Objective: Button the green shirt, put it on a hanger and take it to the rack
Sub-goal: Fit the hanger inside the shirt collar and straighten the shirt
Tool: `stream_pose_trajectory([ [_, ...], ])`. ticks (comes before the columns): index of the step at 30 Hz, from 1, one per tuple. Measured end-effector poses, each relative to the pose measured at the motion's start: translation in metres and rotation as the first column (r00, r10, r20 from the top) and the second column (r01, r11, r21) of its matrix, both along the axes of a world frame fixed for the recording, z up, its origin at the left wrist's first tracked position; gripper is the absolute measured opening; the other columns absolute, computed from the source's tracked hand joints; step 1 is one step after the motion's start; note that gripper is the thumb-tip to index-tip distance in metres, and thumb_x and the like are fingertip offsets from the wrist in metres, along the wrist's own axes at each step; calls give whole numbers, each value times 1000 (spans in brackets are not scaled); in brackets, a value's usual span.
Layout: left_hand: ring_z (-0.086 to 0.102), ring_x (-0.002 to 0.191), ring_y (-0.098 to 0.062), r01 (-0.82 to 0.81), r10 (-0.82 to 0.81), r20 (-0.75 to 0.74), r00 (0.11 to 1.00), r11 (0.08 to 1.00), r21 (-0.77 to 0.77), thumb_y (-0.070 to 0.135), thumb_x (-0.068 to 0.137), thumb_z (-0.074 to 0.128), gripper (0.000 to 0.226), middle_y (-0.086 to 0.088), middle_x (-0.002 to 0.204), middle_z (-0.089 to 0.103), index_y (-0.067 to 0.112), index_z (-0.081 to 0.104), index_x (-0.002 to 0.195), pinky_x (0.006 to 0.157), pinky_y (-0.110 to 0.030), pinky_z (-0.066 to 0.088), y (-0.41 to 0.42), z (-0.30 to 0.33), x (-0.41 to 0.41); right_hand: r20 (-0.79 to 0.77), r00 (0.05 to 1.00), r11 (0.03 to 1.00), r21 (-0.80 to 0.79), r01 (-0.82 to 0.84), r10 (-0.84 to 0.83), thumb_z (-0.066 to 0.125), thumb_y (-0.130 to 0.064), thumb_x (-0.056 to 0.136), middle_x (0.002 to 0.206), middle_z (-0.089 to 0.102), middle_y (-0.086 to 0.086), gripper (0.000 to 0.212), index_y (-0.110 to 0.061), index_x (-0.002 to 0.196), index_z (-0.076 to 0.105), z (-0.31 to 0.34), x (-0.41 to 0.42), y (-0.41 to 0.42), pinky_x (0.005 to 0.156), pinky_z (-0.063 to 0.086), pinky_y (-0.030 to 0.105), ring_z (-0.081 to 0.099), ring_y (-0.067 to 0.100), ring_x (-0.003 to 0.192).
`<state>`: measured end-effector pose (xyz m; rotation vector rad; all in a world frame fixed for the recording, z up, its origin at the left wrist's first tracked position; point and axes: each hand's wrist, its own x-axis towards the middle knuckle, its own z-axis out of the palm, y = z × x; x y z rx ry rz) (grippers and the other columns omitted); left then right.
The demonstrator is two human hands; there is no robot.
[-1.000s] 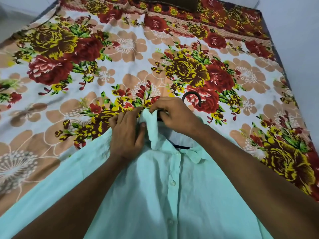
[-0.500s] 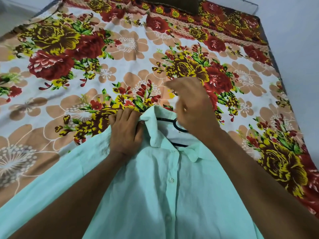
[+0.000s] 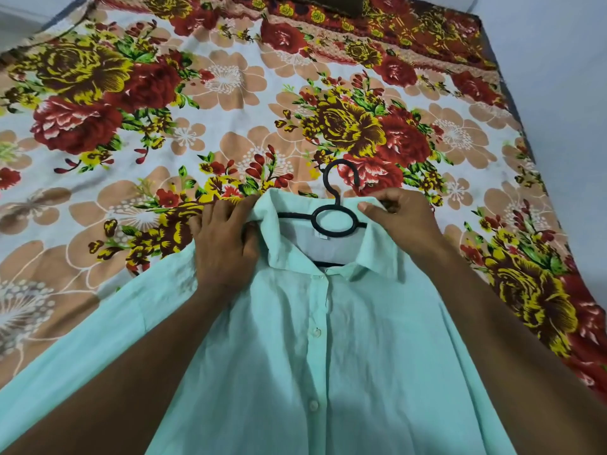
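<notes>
Floral bedsheet point(image 3: 213, 77) covers the bed. Green shirt point(image 3: 328, 356) lies flat, placket buttoned, long axis running away from camera, collar far. Left hand point(image 3: 223, 241) and right hand point(image 3: 400, 218) each pinch a collar side, likely seating shoulders over the black hanger point(image 3: 335, 221); hook points away.
</notes>
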<state>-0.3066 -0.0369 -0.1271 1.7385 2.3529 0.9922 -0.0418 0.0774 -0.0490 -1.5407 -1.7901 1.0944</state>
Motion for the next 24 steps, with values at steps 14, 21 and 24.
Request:
stream_pose_trajectory([
  [14,46,108,-36,-87,84,61,995,996,36,2,82,54,51,-10,113,59,17,58,131,92,-47,37,1,-6,0,253,932,871,478,112,-258,70,-6,85,98,63,3,19,-12,103,69,-42,15,-58,74,52,34,62,20,80],
  [21,47,110,-34,-111,109,50,993,993,49,19,76,54,52,-9,113,59,18,61,127,93,-46,33,-1,-3,1,167,982,973,224,50,-89,65,-46,97,67,69,5,41,-11,75,71,-33,28,-50,64,56,38,66,19,63],
  [24,50,113,-32,-37,35,27,999,998,58,30,81,51,48,-5,115,62,18,62,127,97,-46,31,-2,-2,1,162,965,916,378,133,-206,68,-32,98,87,72,0,17,-17,94,74,-36,39,-50,70,54,35,65,18,80],
])
